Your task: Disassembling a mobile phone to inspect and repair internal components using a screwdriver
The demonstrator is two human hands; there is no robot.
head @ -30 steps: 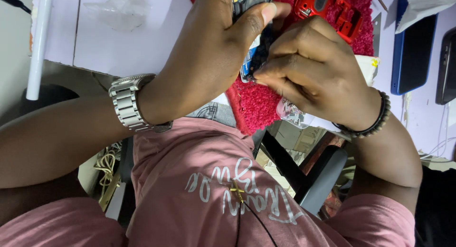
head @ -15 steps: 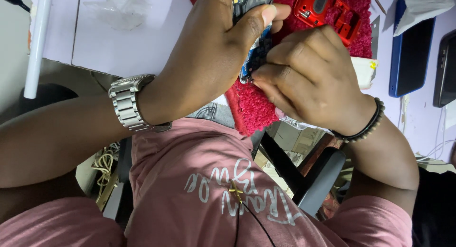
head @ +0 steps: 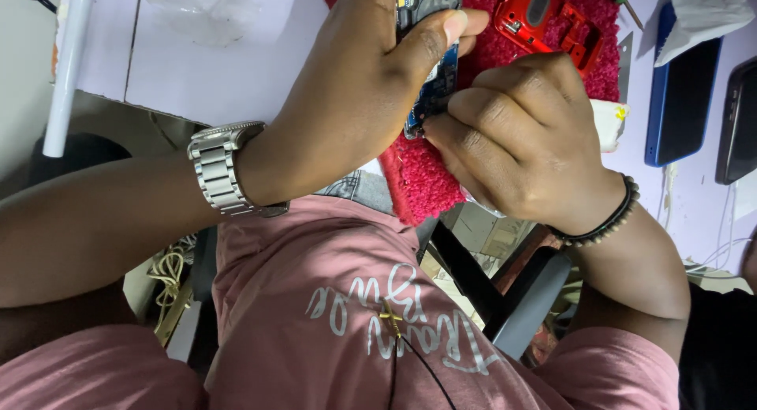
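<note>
Fingers (head: pixel 473 110) pinching lower, phone board (head: pixel 430 79) unmoved

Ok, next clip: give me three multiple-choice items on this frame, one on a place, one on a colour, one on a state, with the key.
1. Where does the red phone frame lie?
A. on the red fluffy mat
B. on the person's lap
C. on the blue phone

2. What colour is the wristwatch on the left wrist?
A. gold
B. silver
C. black

3. How is the opened phone held?
A. lying free on the table, untouched
B. in the grip of the left hand, with the right hand pinching at its edge
C. in the right hand alone

Key: 1 A, the frame rests on the mat's pile above the right hand. 2 B, the metal link band shines silver. 3 B, the left thumb and fingers wrap the phone while the right fingertips meet its lower edge.
</note>
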